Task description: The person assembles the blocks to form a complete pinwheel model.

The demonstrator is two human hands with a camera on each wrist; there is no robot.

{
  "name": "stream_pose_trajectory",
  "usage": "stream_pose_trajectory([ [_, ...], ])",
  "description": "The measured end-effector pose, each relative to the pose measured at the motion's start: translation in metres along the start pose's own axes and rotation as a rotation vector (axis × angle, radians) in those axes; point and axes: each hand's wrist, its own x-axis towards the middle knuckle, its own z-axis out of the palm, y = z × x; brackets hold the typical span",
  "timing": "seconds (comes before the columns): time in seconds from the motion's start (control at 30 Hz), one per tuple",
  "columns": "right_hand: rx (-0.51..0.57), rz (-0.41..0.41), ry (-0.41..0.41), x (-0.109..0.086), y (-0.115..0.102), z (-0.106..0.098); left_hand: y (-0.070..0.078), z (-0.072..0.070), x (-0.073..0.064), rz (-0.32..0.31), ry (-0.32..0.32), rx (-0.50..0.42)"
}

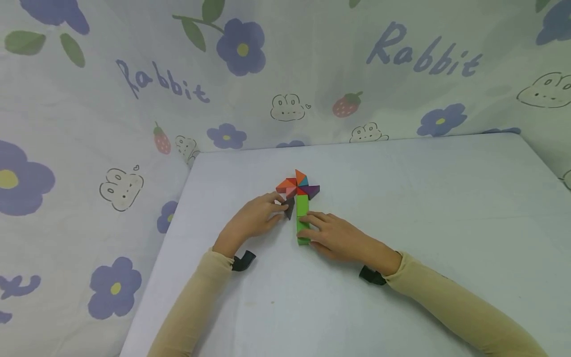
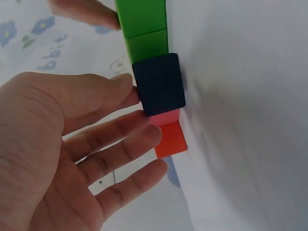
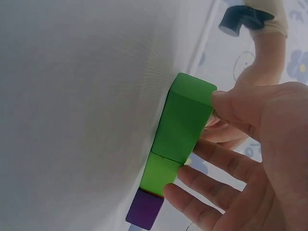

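Observation:
A pinwheel of triangular blocks in orange, red, pink, blue and purple (image 1: 314, 190) lies mid-table, with a column of green blocks (image 1: 302, 205) running from it towards me. My left hand (image 1: 255, 216) pinches a dark triangular block (image 2: 160, 84) by its edge between thumb and index finger, just left of the column's upper end. Its other fingers spread loosely near the pink and red-orange pieces (image 2: 171, 139). From the right, my right hand (image 1: 339, 237) holds the nearer green block (image 3: 185, 122), thumb at its near end and fingers along its top.
The blocks lie on a white-covered table (image 1: 424, 208). A patterned curtain (image 1: 312, 64) with flowers and rabbits hangs behind and along the left side. Dark wrist-worn devices (image 1: 243, 261) sit under both wrists.

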Motion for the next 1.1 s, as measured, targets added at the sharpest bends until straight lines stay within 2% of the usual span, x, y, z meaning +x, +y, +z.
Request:
stream_pose_trajectory([
  [0.1,0.003,-0.002,0.013,0.0,0.0,0.0,0.002,0.001,0.0,0.004,0.004,0.037],
  [0.27,0.003,0.023,0.022,0.0,0.001,-0.002,0.002,-0.002,-0.003,0.021,0.028,0.038],
  [0.5,-0.009,0.115,-0.048,-0.002,0.004,-0.001,0.001,0.001,0.0,0.046,0.016,0.048],
  [0.83,-0.007,0.109,-0.051,-0.003,0.005,0.002,0.003,0.008,0.003,0.036,0.027,0.057],
  [1.1,-0.017,0.107,-0.038,-0.002,0.005,0.002,0.004,0.008,0.004,0.019,0.037,0.058],
])
